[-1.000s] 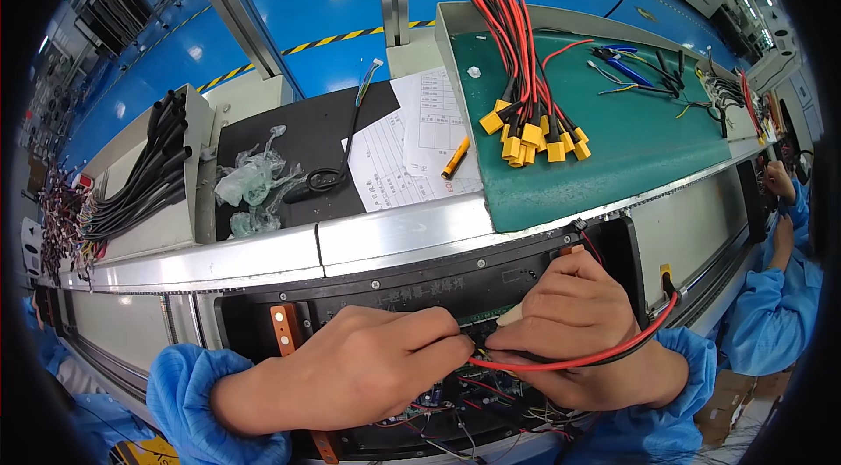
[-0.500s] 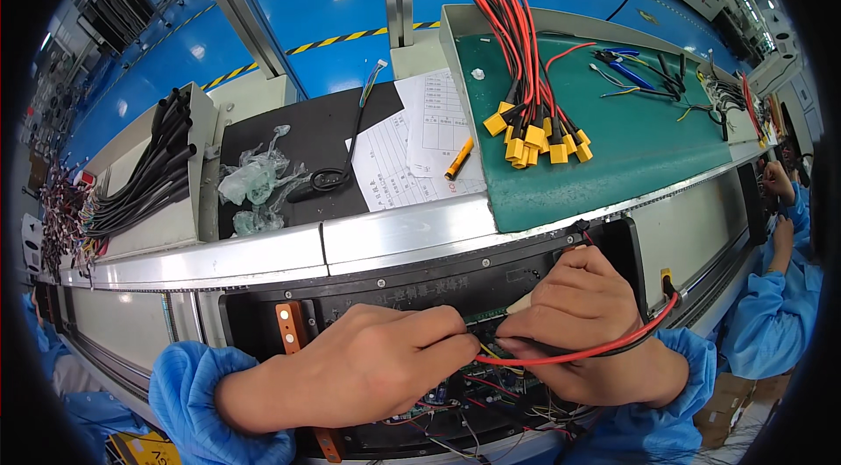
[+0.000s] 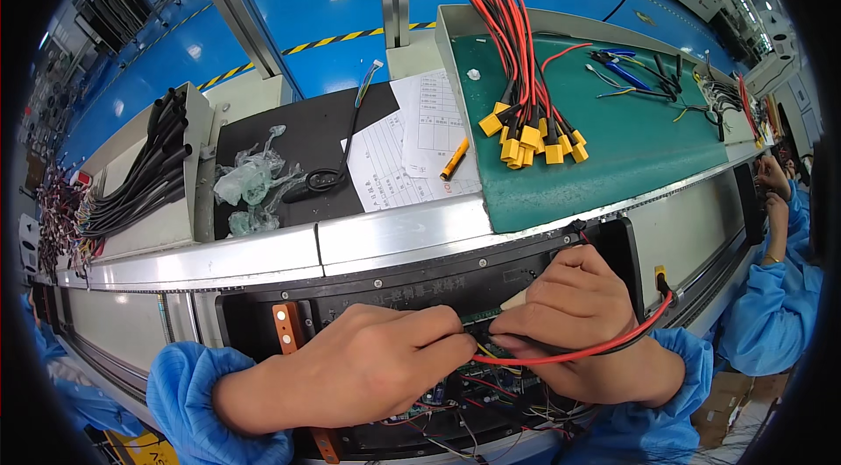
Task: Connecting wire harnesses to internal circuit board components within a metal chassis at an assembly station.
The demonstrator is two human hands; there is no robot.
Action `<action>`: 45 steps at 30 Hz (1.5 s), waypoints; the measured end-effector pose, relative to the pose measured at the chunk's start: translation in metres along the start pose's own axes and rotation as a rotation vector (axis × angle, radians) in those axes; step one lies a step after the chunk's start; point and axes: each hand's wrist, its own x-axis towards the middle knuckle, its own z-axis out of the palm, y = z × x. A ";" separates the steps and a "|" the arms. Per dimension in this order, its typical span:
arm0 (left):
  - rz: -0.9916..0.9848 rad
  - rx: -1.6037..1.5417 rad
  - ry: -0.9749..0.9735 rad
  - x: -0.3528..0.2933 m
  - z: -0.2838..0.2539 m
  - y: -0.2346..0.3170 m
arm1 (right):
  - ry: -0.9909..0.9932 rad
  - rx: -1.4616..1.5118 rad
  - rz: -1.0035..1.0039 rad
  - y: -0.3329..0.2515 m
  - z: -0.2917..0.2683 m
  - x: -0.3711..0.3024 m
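Both my hands meet over a green circuit board point(image 3: 478, 319) in a black fixture point(image 3: 419, 286). My left hand point(image 3: 359, 364) is closed, its thumb and forefinger pinched together at the board; what they grip is hidden. Close beside its fingertips, my right hand point(image 3: 569, 320) is closed as well, fingers curled, and I cannot make out what is in it. Across the right hand runs a thick red cable point(image 3: 604, 347) with a black one, ending at a yellow connector point(image 3: 661, 276). Thin yellow wires point(image 3: 484, 349) show between the hands. More wires and boards lie below them.
An orange-brown clamp block point(image 3: 286, 327) sits on the fixture's left. Beyond the metal rail, a green mat point(image 3: 604, 176) carries red-black cables with yellow connectors point(image 3: 529, 139) and blue-handled pliers point(image 3: 629, 72). Black sleeved cables point(image 3: 144, 171), plastic wrap point(image 3: 252, 180) and papers point(image 3: 385, 163) lie leftward. A co-worker's sleeve point(image 3: 766, 316) is at right.
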 end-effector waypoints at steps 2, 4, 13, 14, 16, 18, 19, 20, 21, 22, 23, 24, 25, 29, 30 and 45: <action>0.002 0.003 -0.001 0.000 0.001 -0.001 | -0.001 -0.017 0.008 -0.001 -0.001 0.000; 0.006 0.011 -0.004 0.000 0.002 -0.002 | -0.001 -0.052 0.025 -0.002 -0.002 0.001; -0.035 0.020 -0.020 0.002 0.001 0.000 | 0.010 -0.016 0.005 0.000 0.000 0.001; -0.040 0.023 -0.020 0.002 0.001 0.000 | 0.007 -0.014 0.003 0.000 -0.001 0.001; -0.046 0.026 -0.019 0.002 0.001 0.000 | -0.002 -0.009 -0.001 0.000 -0.002 0.001; -0.068 0.007 -0.008 0.003 0.002 0.001 | -0.009 -0.003 -0.007 -0.001 -0.003 0.001; -0.077 -0.001 -0.002 0.003 0.002 0.002 | -0.012 -0.002 -0.010 -0.002 -0.004 0.001; -0.085 -0.010 0.004 0.004 0.002 0.002 | -0.015 -0.002 -0.013 -0.003 -0.005 0.001; -0.086 -0.009 0.005 0.004 0.004 0.002 | -0.016 -0.001 -0.014 -0.003 -0.005 0.001; -0.094 -0.038 0.016 0.004 0.006 0.001 | -0.017 -0.009 -0.021 -0.003 -0.004 0.000; -0.102 -0.066 0.028 0.005 0.008 0.000 | -0.018 -0.017 -0.029 -0.003 -0.003 0.000; -0.110 -0.093 0.040 0.005 0.009 0.000 | -0.018 -0.025 -0.038 -0.002 -0.003 -0.001; -0.119 -0.120 0.051 0.004 0.011 -0.001 | -0.018 -0.033 -0.047 -0.002 -0.002 -0.001; -0.122 -0.152 0.047 0.007 0.009 0.002 | -0.005 -0.069 -0.064 -0.004 -0.001 -0.003; -0.126 -0.164 0.045 0.007 0.010 0.002 | -0.001 -0.077 -0.070 -0.005 -0.001 -0.004; -0.118 -0.202 0.051 0.010 0.009 0.000 | -0.244 0.734 0.142 -0.004 -0.096 -0.086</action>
